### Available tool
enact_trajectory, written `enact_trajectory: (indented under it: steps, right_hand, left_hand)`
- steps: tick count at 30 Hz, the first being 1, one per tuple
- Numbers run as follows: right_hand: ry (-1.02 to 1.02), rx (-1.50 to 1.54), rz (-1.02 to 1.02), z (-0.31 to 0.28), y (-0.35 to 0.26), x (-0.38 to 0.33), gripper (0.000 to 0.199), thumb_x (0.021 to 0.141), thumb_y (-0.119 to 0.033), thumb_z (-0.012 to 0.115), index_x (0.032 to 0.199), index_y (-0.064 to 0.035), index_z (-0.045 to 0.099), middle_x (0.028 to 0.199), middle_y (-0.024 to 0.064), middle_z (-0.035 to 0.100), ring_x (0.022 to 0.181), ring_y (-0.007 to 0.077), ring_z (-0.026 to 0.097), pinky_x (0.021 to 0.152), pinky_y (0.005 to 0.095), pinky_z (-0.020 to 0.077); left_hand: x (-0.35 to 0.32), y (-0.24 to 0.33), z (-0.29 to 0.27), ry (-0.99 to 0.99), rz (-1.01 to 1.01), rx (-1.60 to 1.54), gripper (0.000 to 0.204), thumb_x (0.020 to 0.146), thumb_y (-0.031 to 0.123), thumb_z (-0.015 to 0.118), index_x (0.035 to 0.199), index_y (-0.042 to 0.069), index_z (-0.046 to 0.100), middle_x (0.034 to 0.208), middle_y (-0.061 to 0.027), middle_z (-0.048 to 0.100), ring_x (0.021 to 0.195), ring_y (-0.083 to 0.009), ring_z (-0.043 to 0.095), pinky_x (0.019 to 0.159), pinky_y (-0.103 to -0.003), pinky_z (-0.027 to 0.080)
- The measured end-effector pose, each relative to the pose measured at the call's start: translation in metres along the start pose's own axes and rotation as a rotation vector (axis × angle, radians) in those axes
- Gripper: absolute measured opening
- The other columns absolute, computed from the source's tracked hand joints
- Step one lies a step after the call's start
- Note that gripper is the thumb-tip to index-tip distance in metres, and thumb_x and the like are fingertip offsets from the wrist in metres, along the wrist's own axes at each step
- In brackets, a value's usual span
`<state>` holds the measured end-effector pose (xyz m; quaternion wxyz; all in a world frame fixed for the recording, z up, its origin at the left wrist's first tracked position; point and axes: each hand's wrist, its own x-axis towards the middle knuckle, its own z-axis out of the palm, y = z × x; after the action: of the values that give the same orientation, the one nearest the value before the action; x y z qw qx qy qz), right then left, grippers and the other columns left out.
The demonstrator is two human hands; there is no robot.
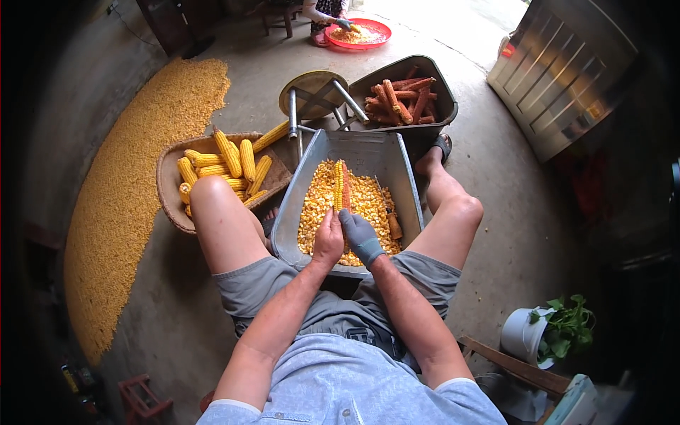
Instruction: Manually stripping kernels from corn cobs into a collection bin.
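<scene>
Between my knees stands a grey metal tub point(285, 225) with a layer of loose yellow corn kernels point(315, 191) in it. Above the kernels I hold a corn cob point(341, 185), its left side covered in yellow kernels and a strip on its right bare and reddish. My bare left hand point(329, 239) is closed around the lower end of the cob. My right hand point(360, 235), in a grey glove, grips the same end from the right. A tool with a wooden handle point(394, 227) lies on the kernels at the tub's right side.
A basket point(170, 205) of whole yellow cobs sits by my left knee. Beyond the tub are a tipped stool point(312, 81) and a dark tub point(446, 85) of bare red cobs. Kernels point(134, 170) spread over the left floor. Another person's gloved hand point(345, 24) works at a red basin point(379, 30).
</scene>
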<state>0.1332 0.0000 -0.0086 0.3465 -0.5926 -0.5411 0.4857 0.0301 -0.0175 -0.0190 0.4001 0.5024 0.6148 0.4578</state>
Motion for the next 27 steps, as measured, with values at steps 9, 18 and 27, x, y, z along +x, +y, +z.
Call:
enact_trajectory:
  steps: [9, 18, 27]
  right_hand:
    - [0.080, -0.423, -0.249, -0.005, 0.029, 0.012, 0.031, 0.095, -0.031, 0.041, 0.088, -0.0045, 0.055, 0.081, 0.0215, 0.061, 0.078, 0.0430, 0.058, 0.068, 0.0480, 0.0451]
    - [-0.051, 0.007, -0.059, 0.004, -0.005, -0.015, 0.033, 0.093, -0.034, 0.048, 0.097, -0.0034, 0.058, 0.084, 0.0188, 0.059, 0.075, 0.0319, 0.061, 0.064, 0.0420, 0.0490]
    - [0.104, -0.401, -0.384, 0.004, 0.022, -0.005, 0.015, 0.091, -0.020, 0.046, 0.092, -0.0071, 0.054, 0.085, 0.0176, 0.055, 0.071, 0.0392, 0.057, 0.062, 0.0462, 0.0468]
  left_hand:
    - [0.002, 0.001, 0.000, -0.024, 0.009, -0.087, 0.053, 0.100, 0.034, 0.038, 0.124, -0.011, 0.046, 0.115, -0.0240, 0.059, 0.111, -0.0299, 0.055, 0.096, -0.033, 0.041]
    - [0.007, 0.004, -0.009, 0.076, -0.021, -0.157, 0.044, 0.100, 0.032, 0.038, 0.112, -0.007, 0.054, 0.092, -0.0160, 0.062, 0.085, -0.0232, 0.058, 0.078, -0.033, 0.045]
    - [0.003, 0.019, -0.008, 0.040, -0.021, -0.178, 0.046, 0.101, 0.033, 0.037, 0.113, -0.008, 0.053, 0.102, -0.0122, 0.059, 0.095, -0.0185, 0.053, 0.089, -0.030, 0.041]
